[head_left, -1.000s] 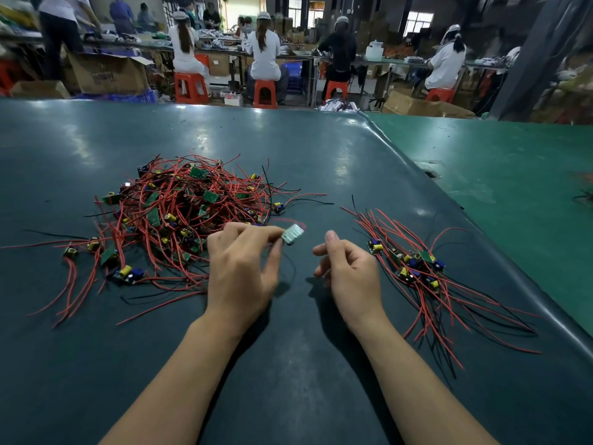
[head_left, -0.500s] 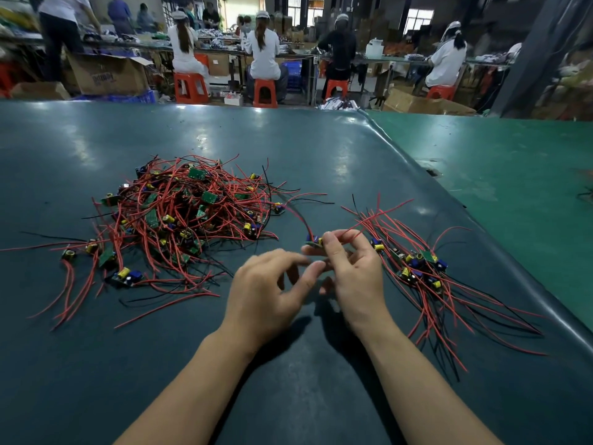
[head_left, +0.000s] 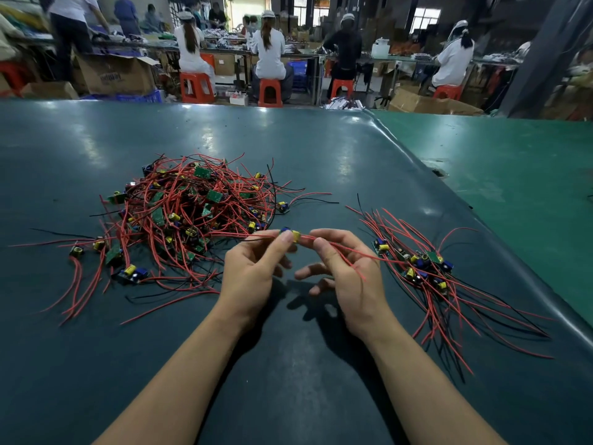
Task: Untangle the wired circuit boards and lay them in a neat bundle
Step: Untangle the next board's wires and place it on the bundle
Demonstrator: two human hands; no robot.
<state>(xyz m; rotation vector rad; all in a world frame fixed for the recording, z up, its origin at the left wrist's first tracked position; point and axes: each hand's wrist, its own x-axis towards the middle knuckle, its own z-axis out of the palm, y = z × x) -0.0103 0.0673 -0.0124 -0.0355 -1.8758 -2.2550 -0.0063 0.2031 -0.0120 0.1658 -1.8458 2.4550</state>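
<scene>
Both hands, left hand (head_left: 248, 271) and right hand (head_left: 348, 271), are pinching one small wired circuit board (head_left: 290, 234). The small neat bundle of red-wired boards (head_left: 423, 268) is lying right; the big tangled pile of red-wired boards (head_left: 189, 213) is waiting.

Red-wired green boards (head_left: 192, 207) on teal table (head_left: 288, 364).

Between both hands, one small circuit board (head_left: 291, 234) pinched by the left hand (head_left: 253, 268); its red wire (head_left: 345, 252) held in the right hand (head_left: 348, 274). Tangled pile (head_left: 189, 213) left of the hands, neat bundle (head_left: 430, 271) right.
</scene>
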